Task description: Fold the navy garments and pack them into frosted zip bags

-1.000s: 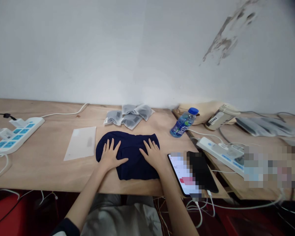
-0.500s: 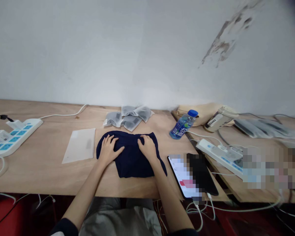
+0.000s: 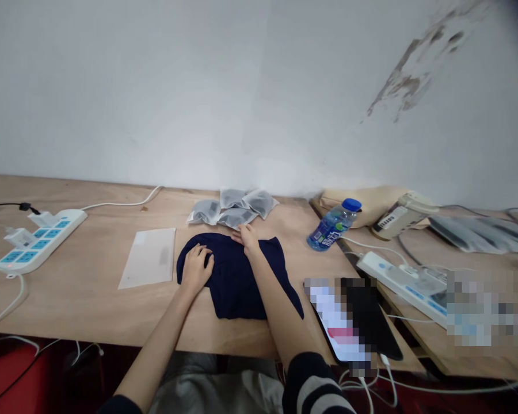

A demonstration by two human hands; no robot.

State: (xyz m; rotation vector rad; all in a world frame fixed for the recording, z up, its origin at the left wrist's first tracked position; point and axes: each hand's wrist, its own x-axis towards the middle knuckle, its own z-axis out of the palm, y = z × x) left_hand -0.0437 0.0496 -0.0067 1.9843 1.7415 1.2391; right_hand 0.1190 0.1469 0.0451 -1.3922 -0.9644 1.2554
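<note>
A dark navy piece of cloth point(image 3: 238, 290) lies spread on the wooden table in front of me; its kind of garment is not clear. My left hand point(image 3: 196, 269) rests on the cloth's left part, palm down, fingers a little bent and thumb apart. At the far edge of the cloth is my right hand point(image 3: 247, 239), turned on its side with fingers stretched out to the left; nothing shows in it. Just beyond those fingertips lie several frosted plastic packets point(image 3: 236, 218) with dark contents. To the left of the cloth, a flat frosted plastic bag point(image 3: 149, 257) lies alone.
On the right stand a blue-capped drink bottle point(image 3: 334, 225) and a coffee cup point(image 3: 403, 215). Two phones, one lit point(image 3: 339, 325) and one dark point(image 3: 371, 322), lie near the front edge. Power strips point(image 3: 43, 241) with white cables flank both sides. A wall rises behind.
My right hand has moved away from the cloth's right part to its far edge, close to the packets, and turned on its side. My left hand stays on the cloth, its fingers drawn closer together.
</note>
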